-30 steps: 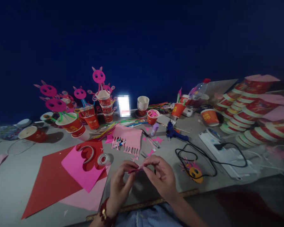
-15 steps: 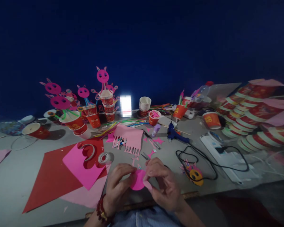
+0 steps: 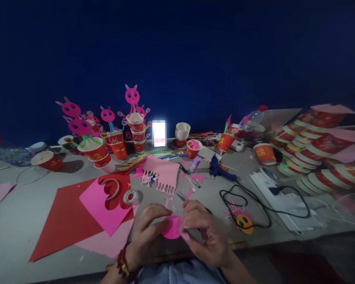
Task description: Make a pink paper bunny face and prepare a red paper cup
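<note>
A bright pink paper disc [image 3: 172, 227] is near the table's front edge, between my two hands. My left hand [image 3: 149, 232], with a dark red bead bracelet at the wrist, pinches the disc's left side between thumb and fingers. At the disc's right edge, my right hand [image 3: 205, 232] is closed on a small light pink paper piece [image 3: 185, 236], partly hidden by the fingers. Just above the disc lies a small pointed ear-like piece [image 3: 174, 209]. Scissor tips [image 3: 182, 196] show beyond my right hand.
Red card [image 3: 55, 221], pink sheets and a tape roll [image 3: 130, 197] lie left. A blue glue gun [image 3: 220, 169], its black cable, a yellow paper face [image 3: 245, 223] and a power strip [image 3: 284, 205] are right. Decorated cups [image 3: 118, 146] and stacked cups [image 3: 322, 146] stand farther back.
The light pink piece at my right fingers is now more covered and turned. My right fingers have closed in on the disc's right edge. The whole view has shifted slightly.
</note>
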A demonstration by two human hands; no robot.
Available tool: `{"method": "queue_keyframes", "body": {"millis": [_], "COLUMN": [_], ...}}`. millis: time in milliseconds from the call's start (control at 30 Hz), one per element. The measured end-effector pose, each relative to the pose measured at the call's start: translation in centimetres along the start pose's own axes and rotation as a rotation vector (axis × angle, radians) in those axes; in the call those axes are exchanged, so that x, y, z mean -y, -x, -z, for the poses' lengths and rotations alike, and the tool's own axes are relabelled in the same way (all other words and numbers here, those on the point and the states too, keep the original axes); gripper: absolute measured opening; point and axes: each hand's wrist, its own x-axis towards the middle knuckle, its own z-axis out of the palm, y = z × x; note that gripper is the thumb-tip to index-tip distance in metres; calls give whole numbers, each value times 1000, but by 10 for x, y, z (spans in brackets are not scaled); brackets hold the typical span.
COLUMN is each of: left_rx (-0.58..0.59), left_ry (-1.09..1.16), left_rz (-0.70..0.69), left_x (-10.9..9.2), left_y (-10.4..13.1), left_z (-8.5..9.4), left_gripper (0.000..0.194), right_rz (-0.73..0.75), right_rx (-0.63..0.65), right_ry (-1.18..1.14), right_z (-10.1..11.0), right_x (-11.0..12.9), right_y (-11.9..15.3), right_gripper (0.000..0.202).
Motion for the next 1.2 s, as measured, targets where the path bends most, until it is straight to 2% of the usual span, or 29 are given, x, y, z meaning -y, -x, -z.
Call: {"method": "queue_keyframes", "body": {"millis": [67,167,300,433,800,1200], "left_rx": [51,98,-19,-128,-172,-233], "left_ry": [95,286,567,728,766,787], "left_rz": [105,385,740,934,1032,1028], "left_x": [0,-2,-4,-5,-6,-5], "left_y": [1,3,4,3,2,3], "left_z": [-1,-6,-17,-25,-28,-35], "left_gripper": [18,10,12,18,23,19], "right_rz": [-27,-137,-352,-446,-507,-589], "right_rx": [-5,-64,-127,-163,-288,-433], "right_ry": [-6,-51,-186,-280,-278,-354], "right_z": [-1,-3,-8,-12,-19,-27], "right_x": [0,-2,-9,-17,-26,-29], "right_y": [-1,-2,-2,-2,-8,-5], "right_gripper": [46,32,29,27,22,19]}}
